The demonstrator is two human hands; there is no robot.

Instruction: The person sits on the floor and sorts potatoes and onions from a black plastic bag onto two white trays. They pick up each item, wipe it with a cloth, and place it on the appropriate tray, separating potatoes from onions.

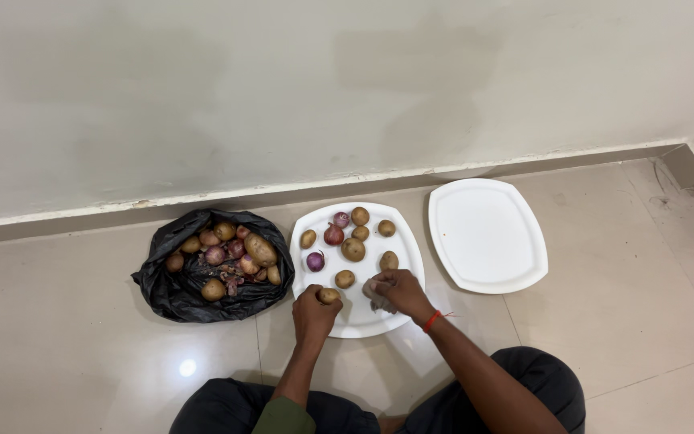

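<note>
Flanking filled tray (402, 241), black bag (166, 289), empty tray (487, 233)

On the tiled floor (82, 354), the left hand (313, 313) grips a small potato (329, 296) at the white tray's (403, 241) near edge, while the right hand (399, 291) holds a greyish cloth (375, 296) beside it.

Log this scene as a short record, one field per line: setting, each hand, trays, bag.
setting: tiled floor beside a pale wall, person seated
left hand: holds a small potato over the near edge of the tray
right hand: grips a greyish cloth; red thread at the wrist
left tray: white, holds potatoes and three reddish onions
right tray: white, nothing on it
bag: black plastic, open, potatoes and onions inside
</note>
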